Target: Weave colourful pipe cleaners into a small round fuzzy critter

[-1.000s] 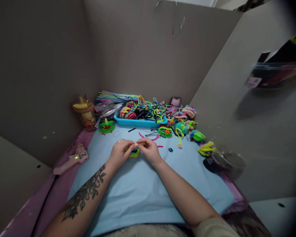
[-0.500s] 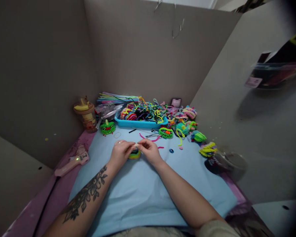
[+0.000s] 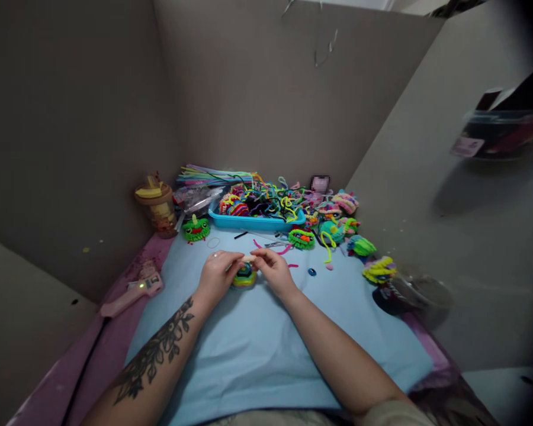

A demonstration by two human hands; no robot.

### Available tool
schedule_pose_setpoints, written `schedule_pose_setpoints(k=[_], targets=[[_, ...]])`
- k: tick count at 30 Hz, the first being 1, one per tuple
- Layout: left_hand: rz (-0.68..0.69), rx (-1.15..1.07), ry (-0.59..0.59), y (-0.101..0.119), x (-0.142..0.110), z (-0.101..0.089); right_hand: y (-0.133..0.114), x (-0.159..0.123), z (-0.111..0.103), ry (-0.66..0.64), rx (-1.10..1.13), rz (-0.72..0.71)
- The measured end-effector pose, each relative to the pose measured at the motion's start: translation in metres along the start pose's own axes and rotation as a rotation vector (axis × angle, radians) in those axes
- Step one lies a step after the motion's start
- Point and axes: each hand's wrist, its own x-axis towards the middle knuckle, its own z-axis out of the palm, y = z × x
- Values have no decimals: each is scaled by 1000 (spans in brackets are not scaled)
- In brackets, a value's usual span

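Observation:
My left hand point(image 3: 220, 273) and my right hand point(image 3: 273, 271) meet over the blue cloth point(image 3: 257, 337). Between their fingertips is a short cream-coloured piece point(image 3: 249, 258), pinched from both sides; its exact kind is too small to make out. Just under the fingers sits a small round, fuzzy pipe-cleaner figure point(image 3: 243, 280) with yellow, green and dark bands, partly hidden by my left fingers. Right of my right hand lie a blue eye piece point(image 3: 311, 272), a small pink piece point(image 3: 329, 267) and a magenta pipe-cleaner scrap point(image 3: 293, 265).
A blue tray point(image 3: 257, 223) of tangled pipe cleaners stands at the back. Green fuzzy figures point(image 3: 196, 229) point(image 3: 301, 238) flank it in front. Left are a lidded cup point(image 3: 155, 207) and a pink corded tool point(image 3: 135, 296) with a green light. More fuzzy figures point(image 3: 379, 270) line the right.
My fingertips have parted slightly, so more of the cream piece shows between them. More of the banded figure below is visible. The whole view has shifted a little.

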Motion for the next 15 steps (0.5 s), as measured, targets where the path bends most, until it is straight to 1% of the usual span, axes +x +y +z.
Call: schedule_pose_setpoints(k=[3,7,11,15], targets=[[5,-12,-8,1,0,0,1,0,0,9,-18,22],[-4,-5,-66,4,1,0,1,-2,3,12,-41,7],[-19,7,-127,6,3,-2,-1,-3,4,8,-104,-52],[-49,19,-175,6,3,-2,-4,-2,5,45,-139,-115]])
